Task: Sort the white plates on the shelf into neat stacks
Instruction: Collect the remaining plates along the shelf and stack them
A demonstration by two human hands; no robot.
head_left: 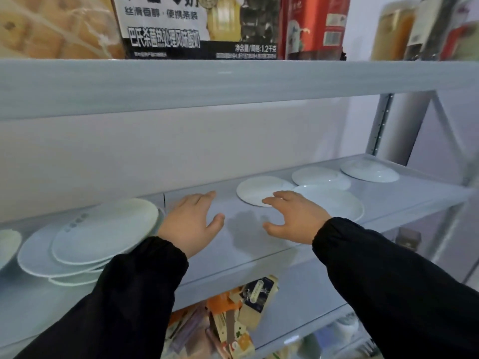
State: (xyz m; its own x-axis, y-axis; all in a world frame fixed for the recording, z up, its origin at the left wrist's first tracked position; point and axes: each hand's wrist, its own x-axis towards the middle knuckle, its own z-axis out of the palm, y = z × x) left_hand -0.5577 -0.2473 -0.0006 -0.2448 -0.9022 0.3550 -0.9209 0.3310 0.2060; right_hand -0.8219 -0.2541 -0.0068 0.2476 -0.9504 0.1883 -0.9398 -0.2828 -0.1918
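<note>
Two bare hands out over the middle of a pale grey metal shelf (259, 244), both in black long sleeves (404, 294), both palm down with fingers spread and nothing in either grasp. Left hand (190, 222) over bare shelf surface, just right of a loose, untidy pile of round white plates (85, 242) at the left end; top plate of that pile slid back and to the right, off centre from the ones beneath, rims of lower plates poking out at the front. Edge of another white plate (6, 246) cut off by the left border of the view. Right hand (295, 217) near the front rim of a large round white plate (337, 200), fingertips over a smaller white plate (256, 193) lying upside down just behind; contact with either hard to judge. Farther right and back along the same shelf, two more white plates (318, 176), the rearmost (368, 171) also upside down near the grey upright post (381, 125). On the shelf above, a black-and-white printed carton (197, 27), a red tin (313, 27) and a clear bag of pale yellow buns (54, 27). Below, a jumble of small orange and cream snack packets (233, 320).
</note>
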